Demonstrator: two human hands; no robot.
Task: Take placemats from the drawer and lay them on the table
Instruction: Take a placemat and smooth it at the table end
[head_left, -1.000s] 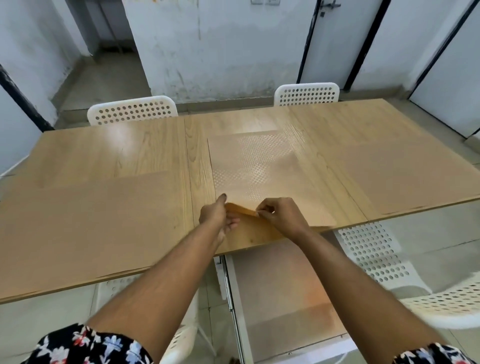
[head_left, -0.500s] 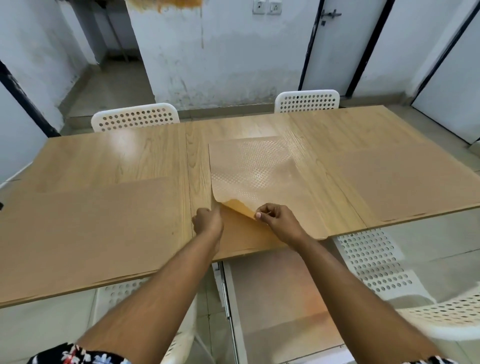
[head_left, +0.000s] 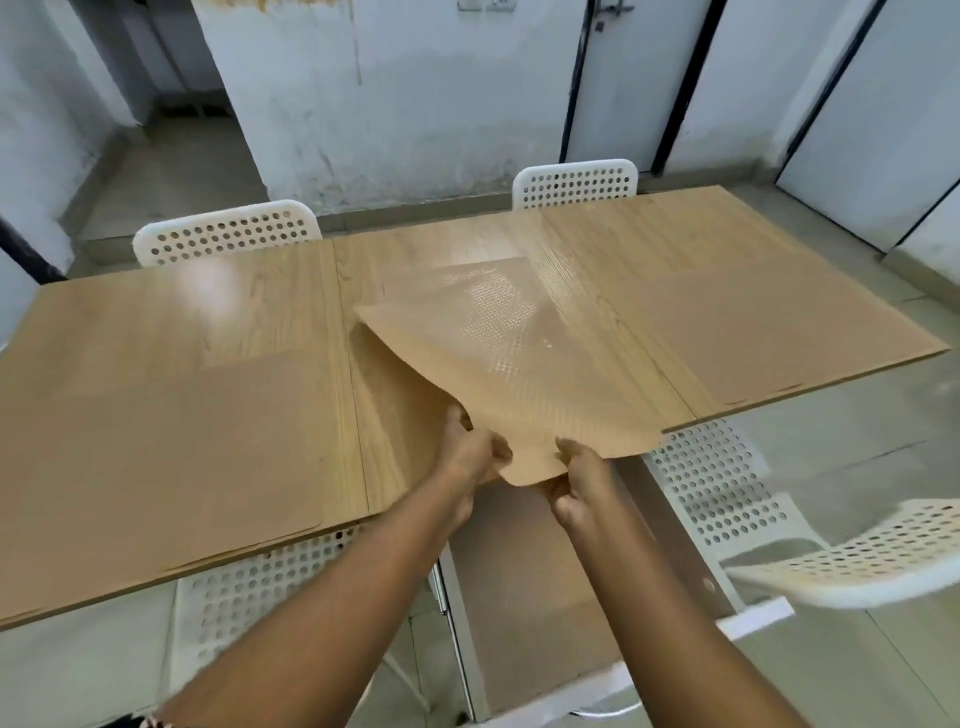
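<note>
A tan placemat (head_left: 498, 353) with a dotted sheen lies across the middle of the wooden table (head_left: 171, 322), its near left part lifted off the surface. My left hand (head_left: 467, 452) and my right hand (head_left: 582, 473) both pinch its near corner at the table's front edge. One more tan placemat (head_left: 156, 447) lies flat on the left, and another placemat (head_left: 789, 332) lies flat on the right. Below the table edge the white drawer (head_left: 467, 623) stands pulled out, with a brown sheet inside it.
White perforated chairs stand at the far side, one chair (head_left: 228, 234) on the left and one chair (head_left: 576, 182) on the right. Another chair (head_left: 727, 483) sits near right, and a chair back (head_left: 883, 561) juts in at the right edge. A white wall and doors lie beyond.
The middle placemat's near left corner was peeled up from flat and has now been pulled toward me, lifting much of its left side. Both hands moved nearer the table's front edge.
</note>
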